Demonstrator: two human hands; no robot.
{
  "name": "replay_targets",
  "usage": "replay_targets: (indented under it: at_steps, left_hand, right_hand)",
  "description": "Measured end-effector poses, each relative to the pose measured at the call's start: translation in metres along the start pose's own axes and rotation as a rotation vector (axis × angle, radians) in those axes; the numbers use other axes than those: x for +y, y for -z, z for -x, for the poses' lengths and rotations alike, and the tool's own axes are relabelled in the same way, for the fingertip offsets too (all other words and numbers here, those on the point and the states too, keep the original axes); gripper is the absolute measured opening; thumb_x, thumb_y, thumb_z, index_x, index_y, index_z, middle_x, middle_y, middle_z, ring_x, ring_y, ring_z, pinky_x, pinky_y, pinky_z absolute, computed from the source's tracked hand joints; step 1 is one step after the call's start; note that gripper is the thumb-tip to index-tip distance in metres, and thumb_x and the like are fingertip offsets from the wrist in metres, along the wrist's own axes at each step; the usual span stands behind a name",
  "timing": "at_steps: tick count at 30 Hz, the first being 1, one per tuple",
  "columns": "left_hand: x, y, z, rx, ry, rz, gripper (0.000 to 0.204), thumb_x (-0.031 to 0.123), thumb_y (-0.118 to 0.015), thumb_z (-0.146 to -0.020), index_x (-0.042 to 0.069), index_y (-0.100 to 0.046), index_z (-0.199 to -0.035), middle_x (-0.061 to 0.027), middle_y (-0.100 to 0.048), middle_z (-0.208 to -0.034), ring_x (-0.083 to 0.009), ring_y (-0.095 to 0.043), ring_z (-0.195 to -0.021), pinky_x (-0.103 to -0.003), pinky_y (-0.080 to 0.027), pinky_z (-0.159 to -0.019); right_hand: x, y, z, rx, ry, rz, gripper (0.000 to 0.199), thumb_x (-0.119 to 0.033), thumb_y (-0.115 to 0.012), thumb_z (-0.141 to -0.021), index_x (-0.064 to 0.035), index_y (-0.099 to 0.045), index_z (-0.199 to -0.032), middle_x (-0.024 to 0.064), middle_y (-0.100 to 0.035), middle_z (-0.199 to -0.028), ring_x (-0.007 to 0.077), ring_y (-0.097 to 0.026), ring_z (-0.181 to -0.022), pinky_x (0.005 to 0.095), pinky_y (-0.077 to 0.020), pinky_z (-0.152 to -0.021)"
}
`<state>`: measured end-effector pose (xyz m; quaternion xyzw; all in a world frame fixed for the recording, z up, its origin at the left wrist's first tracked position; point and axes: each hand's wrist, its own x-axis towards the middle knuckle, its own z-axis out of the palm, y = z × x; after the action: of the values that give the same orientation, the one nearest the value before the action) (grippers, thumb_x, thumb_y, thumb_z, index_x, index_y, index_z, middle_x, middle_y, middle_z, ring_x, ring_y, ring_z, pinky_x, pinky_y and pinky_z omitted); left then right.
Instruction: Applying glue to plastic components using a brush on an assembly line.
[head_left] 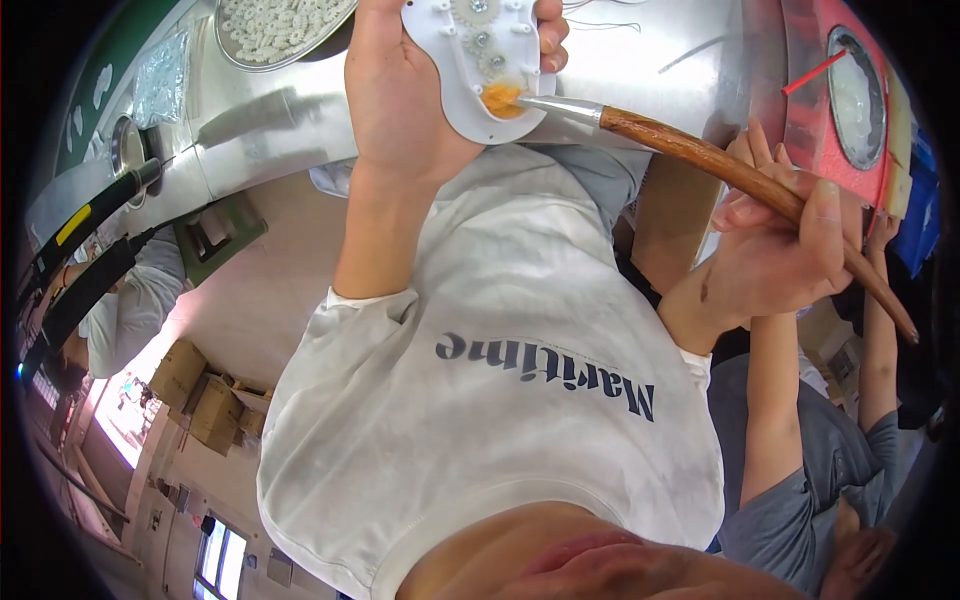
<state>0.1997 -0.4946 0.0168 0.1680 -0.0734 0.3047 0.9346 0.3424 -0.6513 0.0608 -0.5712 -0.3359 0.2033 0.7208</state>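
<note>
We hold a white plastic plate (pixel 478 70) fitted with a row of small white gears (pixel 482 40), and its rounded near end carries a dab of orange grease (pixel 502 98). Our left hand (pixel 400 95) is clenched around the plate, palm behind it and fingertips (pixel 548 40) curled over its far edge, so the grease sits just below those fingertips, on the side toward our other hand.

The brush (pixel 700 155) meets the plate there: its tip lies in the grease, touching it, with the metal collar just outside the plate's edge. From that tip the brown wooden handle runs away from the left grip in one long slant, down and outward, into our right hand (pixel 790 250). That hand is closed on the handle past its middle, thumb on top, and the tail of the handle sticks out beyond it. So the brush's long axis points from the right grip straight at the greased end, well apart from the right hand and close against the left.

Beyond the plate lie a metal table (pixel 260 130), a tray of loose white gears (pixel 275 30), and a round dish (pixel 858 95) on a red stand holding a red stick (pixel 812 73).
</note>
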Motion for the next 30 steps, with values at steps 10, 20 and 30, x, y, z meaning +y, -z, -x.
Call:
replay_targets:
  at_steps: [10,20,30]
  left_hand:
    - [-0.001,-0.016,0.006,0.389,0.051,-0.061,0.060,0.045,-0.019,-0.095,-0.002,-0.044,-0.124,-0.0155,-0.057,-0.094,-0.0248,-0.057,-0.083,-0.036,-0.047,-0.076]
    - [-0.009,-0.006,-0.005,-0.240,-0.166,-0.348,0.059,0.047,-0.022,-0.095,0.001,-0.048,-0.120,-0.0120,-0.061,-0.091,-0.0231,-0.059,-0.080,-0.033,-0.048,-0.074]
    - [-0.011,-0.025,0.013,0.614,0.004,-0.187,0.054,0.043,-0.025,-0.093,0.002,-0.046,-0.121,-0.0116,-0.057,-0.090,-0.0222,-0.056,-0.078,-0.035,-0.046,-0.071]
  right_hand:
    - [0.034,0.006,0.018,0.047,0.041,0.031,0.024,-0.013,-0.042,-0.087,0.0065,-0.055,-0.081,0.0146,-0.058,-0.050,0.0231,-0.054,-0.038,0.0376,-0.0515,-0.070]
    - [0.034,-0.015,0.001,-0.081,0.321,0.165,0.022,-0.013,-0.043,-0.087,0.0061,-0.053,-0.088,0.0145,-0.056,-0.050,0.0236,-0.055,-0.040,0.0353,-0.0507,-0.059]
    - [0.037,-0.015,0.004,-0.095,0.481,0.223,0.022,-0.013,-0.044,-0.087,0.0058,-0.052,-0.094,0.0145,-0.055,-0.051,0.0241,-0.056,-0.042,0.0331,-0.0498,-0.049]
